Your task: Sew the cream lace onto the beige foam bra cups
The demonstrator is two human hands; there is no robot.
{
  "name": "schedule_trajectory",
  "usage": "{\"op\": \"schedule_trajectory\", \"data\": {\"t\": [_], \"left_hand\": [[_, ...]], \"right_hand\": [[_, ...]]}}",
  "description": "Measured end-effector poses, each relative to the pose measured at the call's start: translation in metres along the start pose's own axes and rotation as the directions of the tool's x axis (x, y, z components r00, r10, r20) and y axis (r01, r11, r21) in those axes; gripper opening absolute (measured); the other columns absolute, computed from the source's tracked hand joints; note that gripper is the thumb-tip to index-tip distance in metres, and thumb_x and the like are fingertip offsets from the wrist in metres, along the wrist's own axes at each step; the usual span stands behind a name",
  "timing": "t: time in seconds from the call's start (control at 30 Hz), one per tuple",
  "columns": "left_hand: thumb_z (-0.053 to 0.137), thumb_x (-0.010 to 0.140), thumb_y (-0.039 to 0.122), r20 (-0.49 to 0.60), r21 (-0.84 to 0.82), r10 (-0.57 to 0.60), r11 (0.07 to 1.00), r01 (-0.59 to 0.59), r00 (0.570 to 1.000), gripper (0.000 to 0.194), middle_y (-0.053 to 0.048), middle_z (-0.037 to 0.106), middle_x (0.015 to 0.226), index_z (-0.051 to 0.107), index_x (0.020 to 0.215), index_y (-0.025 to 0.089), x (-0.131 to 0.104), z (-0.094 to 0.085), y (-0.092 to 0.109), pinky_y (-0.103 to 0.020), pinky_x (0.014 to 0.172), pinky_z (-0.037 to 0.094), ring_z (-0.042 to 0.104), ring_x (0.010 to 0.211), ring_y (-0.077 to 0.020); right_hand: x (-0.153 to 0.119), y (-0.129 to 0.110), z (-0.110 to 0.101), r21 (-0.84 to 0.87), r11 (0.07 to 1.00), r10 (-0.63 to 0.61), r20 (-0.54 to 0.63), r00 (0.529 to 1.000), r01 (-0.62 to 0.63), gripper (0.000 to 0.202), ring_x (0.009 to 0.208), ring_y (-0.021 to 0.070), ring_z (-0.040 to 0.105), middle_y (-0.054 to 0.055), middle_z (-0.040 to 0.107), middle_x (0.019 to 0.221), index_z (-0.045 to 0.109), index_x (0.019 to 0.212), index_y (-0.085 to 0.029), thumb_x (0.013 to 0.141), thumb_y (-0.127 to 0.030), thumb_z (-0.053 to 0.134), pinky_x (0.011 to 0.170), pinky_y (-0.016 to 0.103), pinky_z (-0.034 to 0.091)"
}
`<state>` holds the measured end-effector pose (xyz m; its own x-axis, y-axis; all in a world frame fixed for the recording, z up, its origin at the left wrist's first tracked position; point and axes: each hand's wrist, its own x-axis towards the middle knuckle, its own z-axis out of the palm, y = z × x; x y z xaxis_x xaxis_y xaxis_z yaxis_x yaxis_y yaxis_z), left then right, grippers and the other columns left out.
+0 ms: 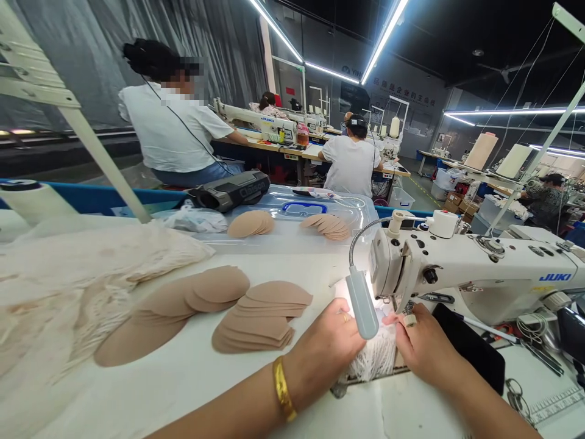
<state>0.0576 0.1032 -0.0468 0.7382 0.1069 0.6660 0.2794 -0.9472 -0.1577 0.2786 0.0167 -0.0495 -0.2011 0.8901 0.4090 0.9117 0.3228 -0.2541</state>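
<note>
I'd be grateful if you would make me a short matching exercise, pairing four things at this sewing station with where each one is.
1. Gold bracelet
2. Grey lamp head
3. White stringy fabric
4. Flat black object

A. Lying between the hands, at the sewing machine
B. To the right of the right hand
C. Around the wrist of the left hand
D. At the end of a curved metal neck

Pairs: 1-C, 2-D, 3-A, 4-B
</note>
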Motion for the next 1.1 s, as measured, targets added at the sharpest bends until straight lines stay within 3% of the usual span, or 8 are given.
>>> {"op": "schedule_trajectory", "data": {"t": [0.2, 0.3, 0.4, 0.5, 0.6, 0.77, 0.87, 1.1], "left_hand": [[0.05, 0.098, -0.001, 0.009, -0.141, -0.046, 0.989, 0.046, 0.999, 0.028, -0.004, 0.074, 0.088, 0.067, 0.103, 0.02, 0.003, -0.009, 0.001, -0.036, 0.085, 0.059, 0.072, 0.088, -0.0209], [0.057, 0.088, -0.002, 0.162, -0.312, -0.063, 0.943, 0.112, 0.985, 0.029, -0.003, 0.077, 0.102, 0.066, 0.101, 0.022, 0.0, -0.022, -0.003, -0.037, 0.091, 0.056, 0.071, 0.096, -0.0216], [0.07, 0.083, 0.011, 0.397, -0.291, -0.121, 0.924, 0.25, 0.91, 0.022, -0.004, 0.075, 0.112, 0.069, 0.098, 0.026, -0.002, -0.031, -0.006, -0.053, 0.106, 0.048, 0.069, 0.106, -0.0294], [0.074, 0.08, 0.019, 0.491, -0.277, -0.202, 0.886, 0.372, 0.847, 0.033, -0.007, 0.072, 0.121, 0.069, 0.111, 0.028, 0.002, -0.036, -0.002, -0.055, 0.104, 0.048, 0.066, 0.112, -0.0337], [0.067, 0.08, 0.013, 0.45, -0.423, -0.16, 0.828, 0.367, 0.879, 0.048, -0.009, 0.067, 0.135, 0.062, 0.125, 0.027, 0.005, -0.041, 0.004, -0.043, 0.104, 0.052, 0.062, 0.124, -0.0297], [0.061, 0.072, 0.004, 0.445, -0.244, -0.082, 0.947, 0.209, 0.892, 0.032, -0.004, 0.071, 0.098, 0.065, 0.098, 0.023, -0.003, -0.046, 0.008, -0.037, 0.076, 0.054, 0.066, 0.086, -0.0257], [0.066, 0.069, 0.005, 0.396, -0.105, -0.101, 0.982, 0.154, 0.913, 0.022, -0.004, 0.069, 0.087, 0.061, 0.083, 0.022, -0.005, -0.045, 0.008, -0.041, 0.076, 0.053, 0.064, 0.08, -0.0272], [0.071, 0.076, 0.004, 0.318, -0.191, -0.045, 0.975, 0.11, 0.947, 0.03, -0.004, 0.077, 0.104, 0.065, 0.099, 0.023, -0.008, -0.03, -0.003, -0.043, 0.095, 0.051, 0.07, 0.096, -0.0269]], "right_hand": [[-0.001, 0.001, 0.002, 0.002, 1.0, -0.029, -0.031, 0.999, 0.029, 0.024, 0.094, 0.03, 0.069, 0.011, 0.071, 0.091, 0.066, 0.097, -0.018, 0.089, -0.002, 0.049, 0.086, 0.042, 0.06], [-0.004, 0.002, 0.002, 0.019, 0.991, -0.132, -0.103, 0.986, 0.135, 0.027, 0.092, 0.0297, 0.067, 0.009, 0.07, 0.085, 0.063, 0.1, -0.019, 0.09, -0.002, 0.045, 0.082, 0.041, 0.058], [-0.007, -0.006, -0.003, 0.021, 0.975, -0.216, -0.138, 0.967, 0.221, 0.037, 0.092, 0.0294, 0.065, 0.008, 0.072, 0.088, 0.061, 0.119, -0.019, 0.089, -0.002, 0.045, 0.085, 0.043, 0.056], [-0.006, -0.022, -0.008, 0.052, 0.948, -0.309, -0.081, 0.947, 0.314, 0.048, 0.109, 0.0286, 0.065, 0.011, 0.074, 0.121, 0.053, 0.138, -0.02, 0.091, -0.007, 0.05, 0.099, 0.046, 0.05], [-0.004, -0.031, -0.004, 0.006, 0.931, -0.364, -0.076, 0.928, 0.365, 0.048, 0.116, 0.0277, 0.062, 0.01, 0.07, 0.135, 0.052, 0.14, -0.021, 0.094, -0.013, 0.057, 0.093, 0.04, 0.048], [-0.003, -0.011, 0.015, -0.203, 0.929, -0.333, -0.091, 0.939, 0.309, 0.031, 0.071, 0.0216, 0.051, 0.002, 0.066, 0.081, 0.058, 0.089, -0.022, 0.084, 0.006, 0.047, 0.078, 0.036, 0.04], [-0.003, -0.001, 0.017, -0.186, 0.95, -0.261, -0.021, 0.965, 0.252, 0.033, 0.078, 0.0221, 0.056, 0.003, 0.071, 0.09, 0.062, 0.093, -0.022, 0.082, 0.006, 0.05, 0.081, 0.035, 0.04], [-0.003, -0.008, 0.011, -0.069, 0.968, -0.239, 0.026, 0.971, 0.24, 0.039, 0.092, 0.0237, 0.064, 0.003, 0.076, 0.098, 0.069, 0.111, -0.027, 0.09, 0.001, 0.051, 0.089, 0.036, 0.044]]}}
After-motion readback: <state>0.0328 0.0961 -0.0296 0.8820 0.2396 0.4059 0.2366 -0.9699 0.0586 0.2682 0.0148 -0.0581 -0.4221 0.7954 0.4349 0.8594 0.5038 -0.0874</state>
